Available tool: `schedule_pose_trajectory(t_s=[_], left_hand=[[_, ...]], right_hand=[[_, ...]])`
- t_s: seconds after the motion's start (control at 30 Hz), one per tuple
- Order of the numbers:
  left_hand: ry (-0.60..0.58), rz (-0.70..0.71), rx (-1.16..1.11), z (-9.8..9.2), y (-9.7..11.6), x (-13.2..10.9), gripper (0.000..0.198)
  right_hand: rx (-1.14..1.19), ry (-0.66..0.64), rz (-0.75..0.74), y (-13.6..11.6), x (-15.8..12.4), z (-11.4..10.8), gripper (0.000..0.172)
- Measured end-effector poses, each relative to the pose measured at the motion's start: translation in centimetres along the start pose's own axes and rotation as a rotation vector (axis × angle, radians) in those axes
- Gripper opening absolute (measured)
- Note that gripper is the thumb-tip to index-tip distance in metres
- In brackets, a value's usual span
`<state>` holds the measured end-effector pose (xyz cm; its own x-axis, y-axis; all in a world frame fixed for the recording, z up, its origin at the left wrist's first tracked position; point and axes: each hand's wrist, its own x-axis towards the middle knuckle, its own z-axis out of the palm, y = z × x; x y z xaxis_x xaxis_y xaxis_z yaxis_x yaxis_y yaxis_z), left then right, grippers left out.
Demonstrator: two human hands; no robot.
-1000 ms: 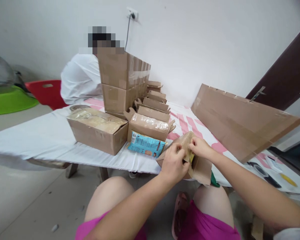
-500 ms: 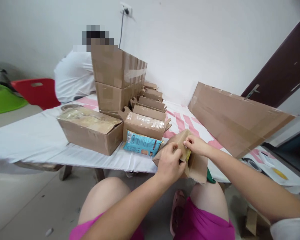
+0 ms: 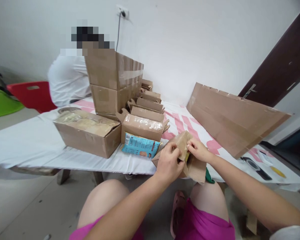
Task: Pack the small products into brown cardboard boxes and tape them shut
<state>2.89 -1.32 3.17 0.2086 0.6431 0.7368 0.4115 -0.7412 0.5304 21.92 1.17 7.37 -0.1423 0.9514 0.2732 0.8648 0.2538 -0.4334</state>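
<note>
Moved since earlier: not much tbh, the small cardboard box [image 3: 193,165] has been kept at the near table edge, and the view has been swung a little, so the stack and the co-worker are seen further left.
Left hand: the left hand [image 3: 169,163] is curled around the box's near side, thumb and fingers pinched on the top flap [image 3: 182,142].
Right hand: the right hand [image 3: 198,149] is pinched on the same flap from the other side, fingertips pressed together at the fold.
Box: it's held tilted over the table edge, just above the knees, with something yellow [image 3: 187,156] seen peeking out at the opening.
Nearby stuff: a blue snack packet [image 3: 139,148] is laid flat just left of the box, in front of a taped carton [image 3: 143,127]; a bigger taped carton [image 3: 87,132] is set further left, and a tall stack of cartons [image 3: 112,81] is behind.
Other person: a white sleeve [image 3: 65,80] is seen behind the stack, well apart from the hands.
Right side: a long flattened cardboard sheet [image 3: 233,120] is propped up, with tape rolls [image 3: 252,164] beyond it.
How it's done well: the flap should probably be folded along its crease with both pinches kept level, and the yellow contents tucked fully in first so nothing gets caught.
</note>
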Motion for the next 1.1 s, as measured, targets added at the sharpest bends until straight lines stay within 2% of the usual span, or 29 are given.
schedule_pose_trajectory(t_s=[0.5, 0.77, 0.87, 0.97, 1.03, 1.1], left_hand=[[-0.023, 0.005, -0.026, -0.2, 0.2, 0.1, 0.018], [-0.017, 0.021, -0.024, 0.1, 0.4, 0.0, 0.017], [-0.014, 0.022, -0.034, 0.1, 0.0, 0.1, 0.018], [0.015, -0.061, -0.037, -0.4, -0.9, 0.6, 0.014], [0.028, -0.129, -0.058, -0.8, -1.6, 0.9, 0.012], [0.022, -0.162, -0.087, -1.1, -2.1, 1.1, 0.013]], right_hand=[[0.15, -0.107, -0.213, 1.2, -0.1, -0.8, 0.02], [0.286, -0.144, -0.233, 1.7, -0.5, -1.7, 0.025], [0.322, -0.187, -0.206, 1.8, -1.1, -2.5, 0.032], [0.392, -0.236, -0.154, 2.8, -2.1, -3.8, 0.038], [0.396, -0.163, -0.072, 4.6, -3.0, -5.1, 0.036], [0.339, -0.017, 0.063, 7.2, -4.1, -6.7, 0.031]])
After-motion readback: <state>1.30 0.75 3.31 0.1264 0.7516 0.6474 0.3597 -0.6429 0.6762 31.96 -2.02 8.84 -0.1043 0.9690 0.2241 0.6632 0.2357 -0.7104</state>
